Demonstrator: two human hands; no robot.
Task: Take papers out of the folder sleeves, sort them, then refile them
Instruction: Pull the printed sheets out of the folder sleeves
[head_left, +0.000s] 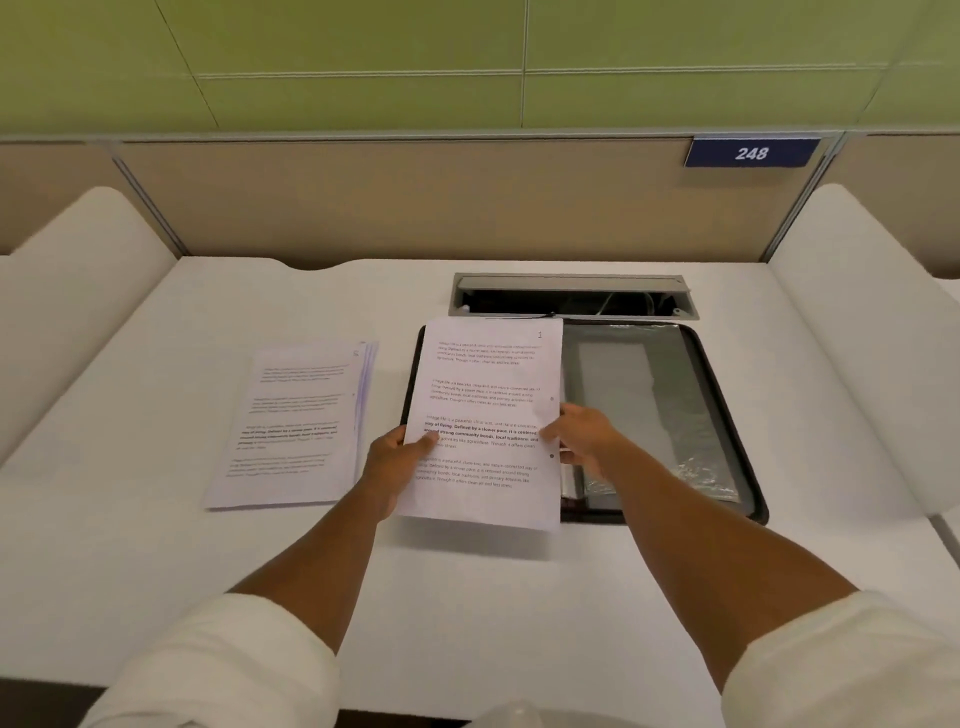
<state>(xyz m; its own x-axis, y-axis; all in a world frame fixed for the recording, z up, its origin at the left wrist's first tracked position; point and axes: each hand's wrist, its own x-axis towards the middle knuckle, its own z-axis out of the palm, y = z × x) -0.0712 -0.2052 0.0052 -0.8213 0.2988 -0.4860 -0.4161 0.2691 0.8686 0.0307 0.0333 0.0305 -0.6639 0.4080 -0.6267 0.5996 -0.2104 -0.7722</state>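
Observation:
A black folder (727, 415) lies open on the white desk, its clear plastic sleeves (649, 405) showing on the right half. Over its left half hangs a printed sheet (488, 395) marked 1 in the top corner. My left hand (395, 462) pinches the sheet's left edge with the thumb on top. My right hand (582, 436) holds the sheet's right edge, fingers partly behind the paper. A stack of printed papers (296, 426) lies flat to the left of the folder.
A grey cable hatch (571, 296) stands open in the desk just behind the folder. Beige partition panels and white side dividers (88, 270) enclose the desk. A blue plate (751, 153) reads 248 at the upper right.

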